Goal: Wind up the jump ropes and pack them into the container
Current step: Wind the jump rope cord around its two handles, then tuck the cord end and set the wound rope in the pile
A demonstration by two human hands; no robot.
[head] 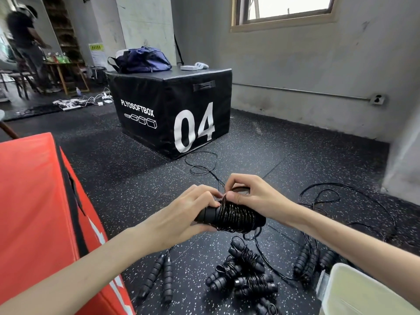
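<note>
My left hand (188, 214) grips the black handles of a jump rope (234, 215), whose thin black cord is coiled many times around them. My right hand (250, 192) pinches the cord at the top of the coil. A loose tail of that cord (200, 165) trails over the floor toward the black box. Below my hands lies a pile of wound ropes (245, 273). An unwound pair of handles (159, 273) lies to the left, another unwound rope (306, 264) to the right. The pale translucent container (354, 292) sits at the bottom right.
A red soft box (38, 201) stands close on my left. A black plyo box marked 04 (172, 110) stands ahead, with a blue bag (143, 60) on top. Loose cord loops (341, 196) spread on the speckled floor at right. A person (25, 42) stands far left.
</note>
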